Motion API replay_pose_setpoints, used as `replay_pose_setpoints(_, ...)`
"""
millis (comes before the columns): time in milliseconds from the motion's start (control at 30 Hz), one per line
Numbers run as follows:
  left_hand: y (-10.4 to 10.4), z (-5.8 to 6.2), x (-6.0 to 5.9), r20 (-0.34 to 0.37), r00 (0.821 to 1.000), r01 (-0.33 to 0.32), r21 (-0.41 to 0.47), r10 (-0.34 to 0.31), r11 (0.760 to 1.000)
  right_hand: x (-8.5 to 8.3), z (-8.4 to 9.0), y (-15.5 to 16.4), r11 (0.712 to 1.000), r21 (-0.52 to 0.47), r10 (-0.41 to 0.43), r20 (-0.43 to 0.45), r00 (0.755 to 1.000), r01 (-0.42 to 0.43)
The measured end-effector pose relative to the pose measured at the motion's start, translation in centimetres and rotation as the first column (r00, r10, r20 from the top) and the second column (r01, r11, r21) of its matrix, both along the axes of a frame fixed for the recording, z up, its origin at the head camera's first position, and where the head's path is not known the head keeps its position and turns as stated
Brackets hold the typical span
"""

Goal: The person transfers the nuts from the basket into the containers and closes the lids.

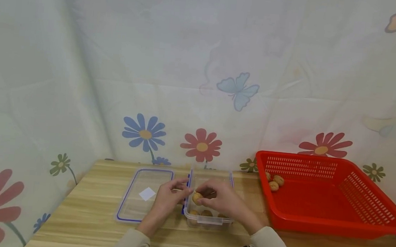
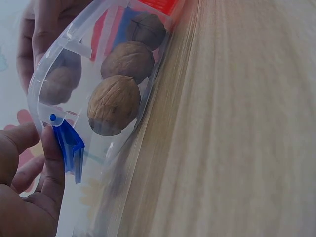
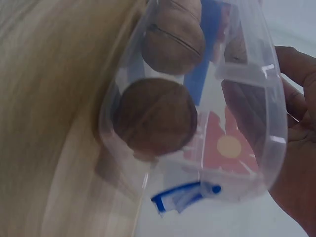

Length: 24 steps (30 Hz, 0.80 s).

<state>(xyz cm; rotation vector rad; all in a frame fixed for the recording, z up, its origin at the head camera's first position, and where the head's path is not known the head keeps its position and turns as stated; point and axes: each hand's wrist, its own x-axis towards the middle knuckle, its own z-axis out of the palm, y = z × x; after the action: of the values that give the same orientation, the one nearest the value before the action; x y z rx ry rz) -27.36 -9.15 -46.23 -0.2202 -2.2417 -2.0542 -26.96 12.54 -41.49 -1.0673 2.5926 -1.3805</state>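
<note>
No text, brand, number or sign can be read anywhere; the white square label (image 1: pixel 147 193) on the container lid (image 1: pixel 130 211), at nine o'clock of the clear container (image 1: pixel 207 219), is blank

A red basket (image 1: pixel 329 197) (two walnuts (image 1: pixel 276 182) in its far left corner) sits on the wooden table (image 1: pixel 87 216), a flowered curtain (image 1: pixel 152 76) hanging behind that basket.

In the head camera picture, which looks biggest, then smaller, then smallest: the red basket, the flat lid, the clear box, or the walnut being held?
1. Red basket
2. Flat lid
3. Clear box, partly hidden by the hands
4. Walnut
</note>
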Motion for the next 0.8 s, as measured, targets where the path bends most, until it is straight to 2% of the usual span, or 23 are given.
replay_pose_setpoints(133, 0.1, 0.0, 0.0, 0.000, 1.000, -0.001, 0.011, 0.001, 1.000, 0.0, -0.2, -0.5, 1.000, 0.031, -0.007, 0.019, 1.000, 0.006)
replay_pose_setpoints(267, 0.1, 0.0, -0.1, 0.001, 1.000, -0.001, 0.019, 0.001, 1.000, -0.2, -0.7, -0.7, 0.999, 0.049, -0.009, -0.010, 1.000, 0.009)
replay_pose_setpoints(800, 0.1, 0.0, 0.0, 0.002, 1.000, -0.005, 0.011, 0.005, 1.000, -0.5, -1.6, -0.9, 0.994, 0.104, -0.041, -0.002, 0.999, 0.041)
